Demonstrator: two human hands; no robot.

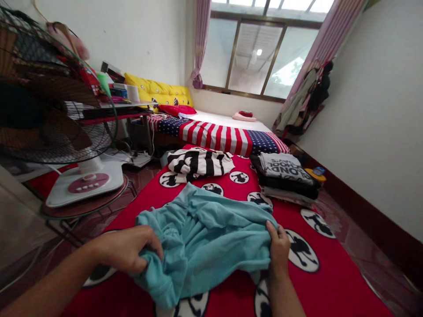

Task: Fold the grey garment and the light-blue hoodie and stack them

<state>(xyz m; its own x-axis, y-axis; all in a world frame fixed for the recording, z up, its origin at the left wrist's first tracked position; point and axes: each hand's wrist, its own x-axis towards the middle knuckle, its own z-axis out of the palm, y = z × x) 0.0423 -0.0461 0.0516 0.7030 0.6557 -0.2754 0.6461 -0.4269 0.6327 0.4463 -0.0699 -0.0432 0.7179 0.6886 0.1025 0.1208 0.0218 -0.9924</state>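
A crumpled light-blue garment (211, 233) lies spread over the red cloth (343, 273) with black-and-white round prints. At its left end my left hand (132, 248) is closed round a bunched fold of the fabric. My right hand (279, 246) grips the right edge, its thumb and fingers pressed on the cloth. The exact kind of garment cannot be made out from its folds. Beyond it lies a black-and-white striped garment (200, 163), loosely heaped. To the right of that sits a stack of folded clothes (287, 178), with a grey printed shirt on top.
On the left, a standing fan (82, 180) rests on a round stool (95, 204), near a cluttered desk (132, 105). A bed (214, 134) with a stars-and-stripes cover stands under the window (254, 57). Clothes (307, 97) hang at the right wall.
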